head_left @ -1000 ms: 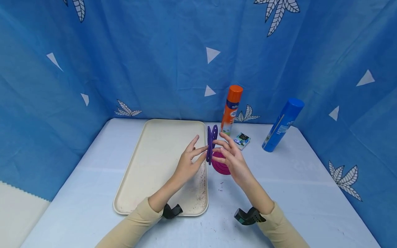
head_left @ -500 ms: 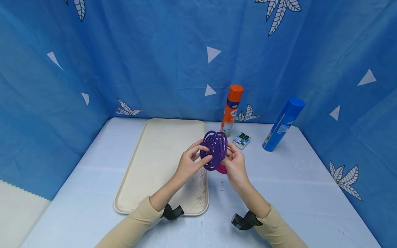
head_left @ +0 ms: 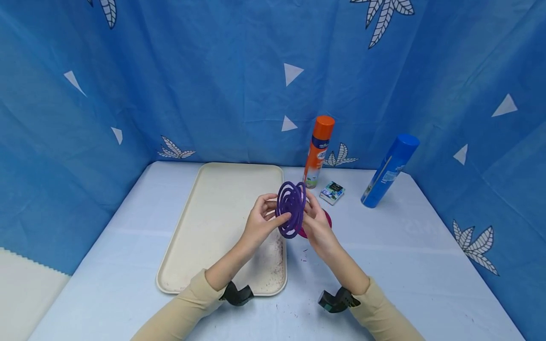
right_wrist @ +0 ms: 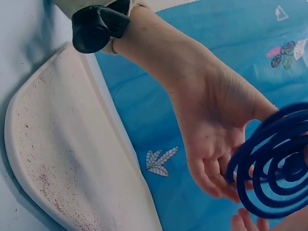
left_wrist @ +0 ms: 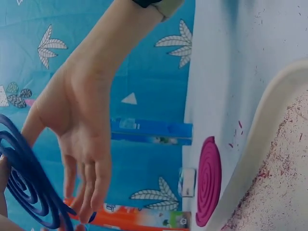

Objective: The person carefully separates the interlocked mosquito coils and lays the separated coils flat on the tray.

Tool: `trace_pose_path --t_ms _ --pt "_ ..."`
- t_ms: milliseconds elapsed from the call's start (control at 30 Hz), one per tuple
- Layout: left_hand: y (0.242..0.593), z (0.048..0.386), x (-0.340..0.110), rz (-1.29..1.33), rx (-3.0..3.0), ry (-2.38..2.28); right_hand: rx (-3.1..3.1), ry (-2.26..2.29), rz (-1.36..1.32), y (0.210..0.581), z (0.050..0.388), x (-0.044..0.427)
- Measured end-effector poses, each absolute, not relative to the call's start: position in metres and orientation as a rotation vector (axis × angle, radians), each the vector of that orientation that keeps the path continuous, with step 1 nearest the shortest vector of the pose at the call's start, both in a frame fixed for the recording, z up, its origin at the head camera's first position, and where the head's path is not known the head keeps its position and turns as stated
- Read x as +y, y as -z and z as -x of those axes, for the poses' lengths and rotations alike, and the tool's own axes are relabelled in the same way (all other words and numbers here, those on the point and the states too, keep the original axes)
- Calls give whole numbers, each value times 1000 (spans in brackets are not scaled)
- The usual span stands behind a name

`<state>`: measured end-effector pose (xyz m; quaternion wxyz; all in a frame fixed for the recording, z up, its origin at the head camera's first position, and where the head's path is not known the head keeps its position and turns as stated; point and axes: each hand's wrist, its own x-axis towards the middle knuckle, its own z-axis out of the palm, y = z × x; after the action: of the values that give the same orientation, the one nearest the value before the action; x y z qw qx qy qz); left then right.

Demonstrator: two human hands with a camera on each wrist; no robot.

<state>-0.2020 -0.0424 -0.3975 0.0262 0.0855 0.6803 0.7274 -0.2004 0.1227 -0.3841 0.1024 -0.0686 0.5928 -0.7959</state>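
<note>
Purple mosquito coils (head_left: 292,204), apparently a pair with their rings spread apart, stand tilted in the air between both hands. My left hand (head_left: 258,221) pinches them at the left, thumb on the near face and fingers behind. On the other side my right hand (head_left: 320,227) holds the right edge, its fingers partly hidden by the rings. The right wrist view shows the spiral (right_wrist: 243,192) fanned open in front of the left palm. Below the right hand a magenta coil (left_wrist: 210,178) lies flat on the table, mostly covered in the head view.
A cream tray (head_left: 200,237) with reddish crumbs lies at the left. Behind the hands stand an orange spray can (head_left: 317,151) and a blue spray can (head_left: 388,173), with a small floral box (head_left: 332,192) between them. Blue cloth (head_left: 204,94) walls the table.
The purple coils turned from edge-on to face the head camera, then slightly back. Both hands went from loosely spread fingers to a grip on them. The cans, box and tray stay put.
</note>
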Motion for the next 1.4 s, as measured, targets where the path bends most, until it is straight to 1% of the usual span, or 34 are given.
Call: trace_pose_path --t_ms 233,367,600,833,1167,1400 --pt "394 207 -47 -131 2064 -2281 1758 2442 -122 387 208 122" --pt "393 211 -51 -43 1915 -2380 1749 2453 -176 389 212 124" --pt "382 213 -61 45 1683 -2474 1638 2503 -78 385 213 133" --pt "376 212 -65 110 1710 -2494 1737 2486 -30 385 215 135" --pt "373 216 -77 -54 1834 -2396 1910 2308 234 383 219 144" --pt "371 224 -85 -121 1924 -2320 1996 2174 324 380 220 151"
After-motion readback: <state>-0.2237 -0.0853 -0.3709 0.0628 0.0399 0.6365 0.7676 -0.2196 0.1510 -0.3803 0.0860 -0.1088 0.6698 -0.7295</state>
